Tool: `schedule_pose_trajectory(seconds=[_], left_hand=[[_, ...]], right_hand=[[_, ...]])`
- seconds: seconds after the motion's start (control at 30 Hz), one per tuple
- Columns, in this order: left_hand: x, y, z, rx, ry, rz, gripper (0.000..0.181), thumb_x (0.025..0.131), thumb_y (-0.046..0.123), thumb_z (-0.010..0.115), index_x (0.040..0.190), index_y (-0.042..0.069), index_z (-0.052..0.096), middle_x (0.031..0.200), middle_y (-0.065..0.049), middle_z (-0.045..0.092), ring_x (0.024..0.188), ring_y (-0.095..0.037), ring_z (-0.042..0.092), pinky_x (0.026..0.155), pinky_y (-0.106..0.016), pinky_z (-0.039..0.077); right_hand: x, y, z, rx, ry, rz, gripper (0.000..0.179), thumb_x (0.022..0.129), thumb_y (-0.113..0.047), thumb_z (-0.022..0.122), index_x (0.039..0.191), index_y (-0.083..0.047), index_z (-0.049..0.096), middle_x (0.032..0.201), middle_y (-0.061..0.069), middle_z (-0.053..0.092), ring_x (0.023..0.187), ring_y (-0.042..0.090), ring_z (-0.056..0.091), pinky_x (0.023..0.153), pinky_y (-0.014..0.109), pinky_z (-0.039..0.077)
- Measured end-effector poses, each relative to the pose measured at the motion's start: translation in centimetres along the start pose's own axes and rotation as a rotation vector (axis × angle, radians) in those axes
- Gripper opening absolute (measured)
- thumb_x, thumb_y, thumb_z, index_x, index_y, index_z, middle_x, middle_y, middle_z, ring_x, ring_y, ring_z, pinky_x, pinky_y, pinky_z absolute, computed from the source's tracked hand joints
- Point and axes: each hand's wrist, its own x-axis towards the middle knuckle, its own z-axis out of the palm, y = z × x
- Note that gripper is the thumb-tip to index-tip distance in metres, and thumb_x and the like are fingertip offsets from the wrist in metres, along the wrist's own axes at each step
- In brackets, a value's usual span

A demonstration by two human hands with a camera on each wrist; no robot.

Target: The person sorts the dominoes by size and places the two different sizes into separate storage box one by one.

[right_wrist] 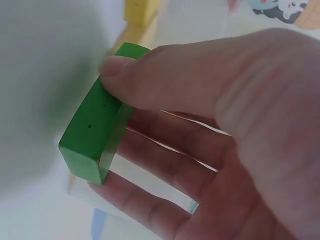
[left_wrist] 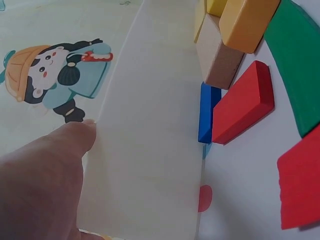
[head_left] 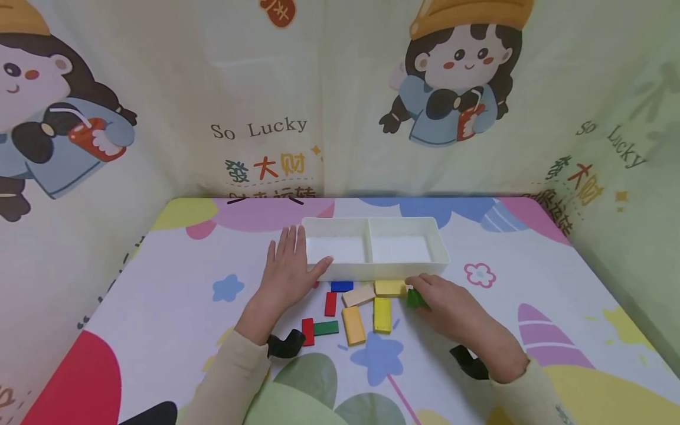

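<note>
The table (head_left: 175,283), spread with a printed cover, carries everything. Near its far edge, roughly midway between the far corners, a white two-compartment box (head_left: 377,272) is set. The box's left end is touched by the left hand (head_left: 284,274), its fingers straight. Just off the box's near right corner, a green block (right_wrist: 90,120) is pinched between thumb and fingers of the right hand (head_left: 451,307). Off the box's near edge are left lying an orange block (head_left: 353,326), two yellow blocks (head_left: 382,315), a bare-wood block (head_left: 358,296), a second green one (head_left: 326,327), two red blocks (head_left: 330,304) and a blue block (head_left: 342,286). No block is seen inside either compartment; the work is judged barely begun.
</note>
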Motion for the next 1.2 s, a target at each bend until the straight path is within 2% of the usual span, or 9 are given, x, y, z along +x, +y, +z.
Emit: schedule_pose_trajectory(seconds=[0.23,0.53,0.8,1.03,1.2], left_hand=[[-0.1,0.0,-0.1,0.006,0.001,0.000,0.100,0.093,0.065,0.048,0.158,0.001,0.007,0.167,-0.019,0.006,0.155,-0.036,0.002,0.123,-0.058,0.003],[-0.1,-0.1,0.0,-0.006,0.000,-0.006,0.100,0.093,0.064,0.048,0.158,0.001,0.006,0.167,-0.018,0.006,0.155,-0.035,0.002,0.124,-0.057,0.004],[-0.2,-0.1,0.1,-0.029,-0.014,-0.001,0.101,0.094,0.065,0.047,0.158,0.002,0.002,0.167,-0.016,0.003,0.156,-0.032,0.001,0.124,-0.056,0.003],[-0.3,-0.2,0.3,-0.014,-0.005,-0.001,0.100,0.095,0.064,0.045,0.158,0.001,0.001,0.168,-0.016,0.003,0.156,-0.031,0.001,0.124,-0.057,0.005],[-0.4,-0.1,0.3,-0.021,0.004,0.003,0.100,0.095,0.064,0.046,0.158,0.001,0.002,0.168,-0.016,0.004,0.156,-0.031,0.002,0.124,-0.056,0.005]], right_hand=[[0.5,0.4,-2.2,0.061,0.052,-0.079,0.040,0.079,-0.003,0.080,0.117,-0.007,0.068,0.109,0.005,0.066,0.095,0.020,0.065,0.079,0.037,0.058],[3.7,1.2,-4.4,0.146,0.064,-0.108,0.042,0.082,0.000,0.077,0.121,-0.004,0.064,0.112,0.009,0.066,0.098,0.024,0.063,0.083,0.042,0.059],[5.9,1.7,-4.4,0.158,0.029,-0.083,0.039,0.085,-0.002,0.075,0.122,-0.003,0.064,0.112,0.012,0.066,0.098,0.027,0.063,0.085,0.045,0.058],[7.7,2.9,-3.5,0.191,0.045,-0.126,0.036,0.085,0.000,0.074,0.119,0.000,0.064,0.106,0.011,0.068,0.095,0.026,0.065,0.083,0.043,0.057],[8.9,3.1,-3.0,0.231,-0.025,-0.137,0.032,0.085,0.002,0.072,0.116,0.001,0.065,0.104,0.009,0.067,0.095,0.025,0.066,0.084,0.041,0.058]])
